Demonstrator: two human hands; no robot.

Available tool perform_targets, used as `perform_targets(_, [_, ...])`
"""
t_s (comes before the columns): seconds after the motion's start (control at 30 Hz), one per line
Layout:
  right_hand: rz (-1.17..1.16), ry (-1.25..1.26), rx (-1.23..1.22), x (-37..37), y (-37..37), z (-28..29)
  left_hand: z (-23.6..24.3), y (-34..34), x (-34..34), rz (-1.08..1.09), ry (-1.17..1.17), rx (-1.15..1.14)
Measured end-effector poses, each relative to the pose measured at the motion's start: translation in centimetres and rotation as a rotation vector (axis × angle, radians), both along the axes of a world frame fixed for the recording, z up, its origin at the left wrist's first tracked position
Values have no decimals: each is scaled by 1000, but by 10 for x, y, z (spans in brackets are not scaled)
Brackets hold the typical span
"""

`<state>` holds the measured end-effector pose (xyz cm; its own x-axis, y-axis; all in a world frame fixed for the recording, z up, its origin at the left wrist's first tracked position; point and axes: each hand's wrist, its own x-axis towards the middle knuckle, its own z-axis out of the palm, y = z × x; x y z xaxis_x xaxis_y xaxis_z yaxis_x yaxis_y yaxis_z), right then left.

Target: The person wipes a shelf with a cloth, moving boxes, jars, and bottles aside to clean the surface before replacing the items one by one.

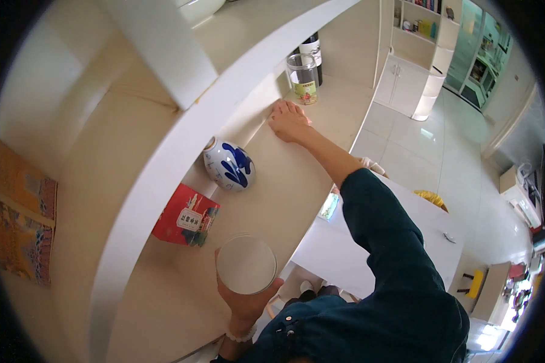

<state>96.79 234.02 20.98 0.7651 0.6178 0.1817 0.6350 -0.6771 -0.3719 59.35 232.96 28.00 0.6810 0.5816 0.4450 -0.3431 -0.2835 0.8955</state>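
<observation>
Because the left hand [245, 304] wraps its fingers round the pale-topped container [246, 264] over the shelf [281, 193], presumably for steadiness, the right hand [289, 123] can rest near the clear jar [306, 92], its fingers' grip impossible to tell.

On the cream flat shelf [278, 193], a blue-and-white round ceramic vase [231, 167] sits between a red rectangular box [186, 216] and a clear cylindrical jar [301, 81] before a dark glass bottle [318, 62].
</observation>
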Motion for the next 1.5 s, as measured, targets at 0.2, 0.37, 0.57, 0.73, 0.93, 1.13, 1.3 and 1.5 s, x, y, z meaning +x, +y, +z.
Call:
perform_targets(0.2, [-46, -48, -52, -13, -3, 1, -14, 12, 1, -34, 142, 60])
perform_targets(0.37, [125, -35, -57, -49, -56, 4, -10, 8, -1, -56, 49, -28])
perform_targets(0.57, [54, -186, 3, -38, -126, -5, -4, 11, -7, -49, 40, -5])
perform_targets(0.73, [-112, -274, -55, 40, -157, -10, -8, 9, -1, -67, 38, -19])
perform_targets(0.93, [180, -296, 74, 7, -148, -15, 0, 3, -2, -34, 1, -58])
perform_targets(1.13, [433, -510, 188, -158, -131, -3, -2, 3, -4, -75, 66, -38])
perform_targets(1.3, [395, -533, -13, -121, -133, 1, -1, 9, -10, -36, 88, -10])
perform_targets(1.5, [-76, -281, -26, -8, -172, -2, -7, 13, -7, -25, -24, 138])
